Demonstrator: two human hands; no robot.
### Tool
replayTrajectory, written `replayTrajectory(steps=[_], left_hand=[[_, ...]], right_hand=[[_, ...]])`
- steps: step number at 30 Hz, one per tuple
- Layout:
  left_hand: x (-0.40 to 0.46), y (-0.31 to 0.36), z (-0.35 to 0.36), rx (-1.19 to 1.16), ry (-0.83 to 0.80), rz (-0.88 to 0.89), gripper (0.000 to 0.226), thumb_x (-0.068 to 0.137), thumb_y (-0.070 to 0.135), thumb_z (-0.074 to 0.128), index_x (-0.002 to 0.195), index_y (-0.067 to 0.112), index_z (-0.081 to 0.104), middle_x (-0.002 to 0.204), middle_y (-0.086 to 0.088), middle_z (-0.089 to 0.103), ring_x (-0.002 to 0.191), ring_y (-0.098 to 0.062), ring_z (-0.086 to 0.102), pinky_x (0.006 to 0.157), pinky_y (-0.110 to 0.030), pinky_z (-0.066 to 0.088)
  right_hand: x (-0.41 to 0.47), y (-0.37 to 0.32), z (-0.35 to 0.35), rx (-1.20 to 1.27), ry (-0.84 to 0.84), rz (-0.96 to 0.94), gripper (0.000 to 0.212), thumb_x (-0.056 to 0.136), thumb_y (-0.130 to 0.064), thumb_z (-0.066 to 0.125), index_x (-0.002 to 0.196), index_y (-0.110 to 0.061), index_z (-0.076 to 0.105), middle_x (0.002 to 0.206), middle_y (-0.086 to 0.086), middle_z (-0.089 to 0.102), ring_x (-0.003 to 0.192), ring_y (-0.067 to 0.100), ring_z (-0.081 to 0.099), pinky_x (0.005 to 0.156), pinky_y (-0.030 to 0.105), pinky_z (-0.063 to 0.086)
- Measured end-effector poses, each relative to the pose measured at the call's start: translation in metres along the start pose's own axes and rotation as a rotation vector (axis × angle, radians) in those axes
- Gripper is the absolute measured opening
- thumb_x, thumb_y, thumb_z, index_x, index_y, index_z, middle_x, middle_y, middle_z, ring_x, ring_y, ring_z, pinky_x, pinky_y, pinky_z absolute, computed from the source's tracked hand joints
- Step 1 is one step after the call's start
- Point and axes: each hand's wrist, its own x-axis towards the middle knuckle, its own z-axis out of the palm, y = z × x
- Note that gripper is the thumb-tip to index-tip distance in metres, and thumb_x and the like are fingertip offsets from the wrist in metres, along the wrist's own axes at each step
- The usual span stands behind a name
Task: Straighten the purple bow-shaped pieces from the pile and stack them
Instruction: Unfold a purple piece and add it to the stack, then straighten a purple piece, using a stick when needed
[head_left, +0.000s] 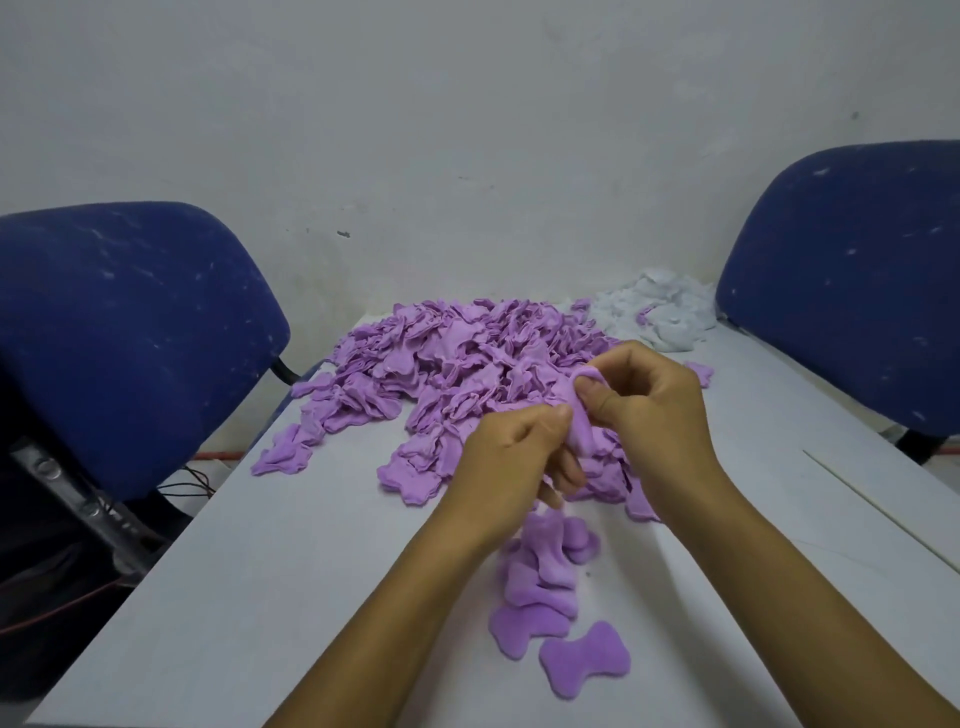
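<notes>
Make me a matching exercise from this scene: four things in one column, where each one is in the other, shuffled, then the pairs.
Things:
1. purple pile
2. white pile
3. straightened pieces
4. crumpled piece

Places:
A. far right of the table, beside a blue chair
B. pinched between the left hand and right hand
C. middle of the table, spread wide
D. near edge, below the wrists

Pairs: 1-C, 2-A, 3-D, 4-B

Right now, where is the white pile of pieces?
In the head view, the white pile lies at the table's far right, next to the purple pile and the right blue chair.
</notes>
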Motion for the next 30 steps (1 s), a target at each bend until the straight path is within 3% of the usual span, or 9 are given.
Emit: replayTrajectory(steps=[2,6,9,12,14,18,21,25,30], left_hand=[[0.001,-0.001,0.003,0.097,-0.042,-0.002,0.049,0.102,0.034,0.046,0.063,0.011,0.063,0.058,-0.005,0.06,0.052,-0.015,0.051,0.046,-0.022,0.04],[0.003,0.006,-0.002,-0.032,-0.151,-0.138,0.054,0.09,0.056,0.056,0.063,0.01,0.055,0.059,-0.001,0.053,0.056,-0.015,0.046,0.051,-0.026,0.039],[0.004,0.002,-0.009,-0.104,-0.036,-0.097,0.029,0.082,0.029,0.075,0.071,0.01,0.056,0.063,0.001,0.054,0.06,-0.015,0.052,0.057,-0.026,0.046],[0.004,-0.003,-0.012,0.035,0.149,0.055,0.015,0.081,0.005,0.074,0.078,0.005,0.059,0.071,0.001,0.06,0.068,-0.012,0.057,0.067,-0.032,0.051],[0.003,-0.002,-0.012,-0.035,0.165,0.108,0.011,0.083,-0.002,0.07,0.087,0.008,0.065,0.077,0.002,0.065,0.073,-0.012,0.061,0.069,-0.03,0.053],[0.003,0.002,-0.02,-0.08,0.211,0.13,0.023,0.083,-0.006,0.066,0.094,0.013,0.071,0.081,-0.007,0.067,0.073,-0.015,0.06,0.064,-0.028,0.052],[0.004,0.003,-0.026,-0.13,0.239,0.104,0.024,0.082,-0.007,0.064,0.095,0.011,0.073,0.076,0.0,0.065,0.066,-0.009,0.057,0.057,-0.02,0.048],[0.004,0.002,-0.027,-0.229,0.153,0.018,0.012,0.087,0.007,0.066,0.096,0.013,0.073,0.087,-0.004,0.068,0.078,-0.015,0.061,0.068,-0.029,0.051],[0.008,0.0,-0.028,-0.247,0.324,0.038,0.007,0.088,0.011,0.068,0.084,0.015,0.073,0.074,0.0,0.069,0.068,-0.011,0.062,0.058,-0.021,0.051]], right_hand=[[-0.001,0.001,-0.001,-0.041,0.006,-0.001,0.023,0.083,-0.004,0.073,0.071,-0.021,0.066,0.062,-0.007,0.064,0.062,0.009,0.061,0.064,0.032,0.057],[-0.003,0.005,0.002,0.011,0.031,0.074,0.023,0.083,0.003,0.07,0.072,-0.017,0.068,0.064,0.003,0.065,0.064,0.017,0.062,0.069,0.042,0.059],[-0.003,0.006,0.006,0.172,0.013,0.164,0.019,0.087,0.003,0.067,0.075,-0.011,0.068,0.062,0.004,0.064,0.061,0.017,0.064,0.06,0.03,0.059],[-0.007,0.006,0.012,0.243,-0.012,0.175,0.007,0.089,-0.001,0.066,0.083,-0.005,0.068,0.066,0.006,0.068,0.066,0.019,0.068,0.062,0.03,0.06],[-0.009,0.006,0.015,0.266,0.009,0.167,0.007,0.091,-0.003,0.065,0.085,-0.006,0.067,0.072,0.008,0.07,0.069,0.02,0.07,0.063,0.031,0.06],[-0.012,0.002,0.017,0.36,-0.021,0.184,0.002,0.089,-0.009,0.069,0.089,-0.007,0.069,0.078,0.01,0.07,0.072,0.018,0.07,0.063,0.026,0.057],[-0.013,0.0,0.014,0.312,-0.065,0.152,0.004,0.087,-0.013,0.071,0.09,-0.011,0.072,0.08,0.009,0.072,0.07,0.016,0.071,0.06,0.026,0.057],[-0.014,0.0,0.011,0.305,-0.118,0.172,0.009,0.087,-0.017,0.073,0.093,-0.011,0.071,0.083,0.007,0.074,0.074,0.017,0.072,0.062,0.027,0.057],[-0.014,-0.002,0.01,0.281,-0.147,0.202,0.018,0.084,-0.02,0.074,0.1,-0.013,0.071,0.077,0.005,0.071,0.073,0.016,0.071,0.062,0.027,0.057]])
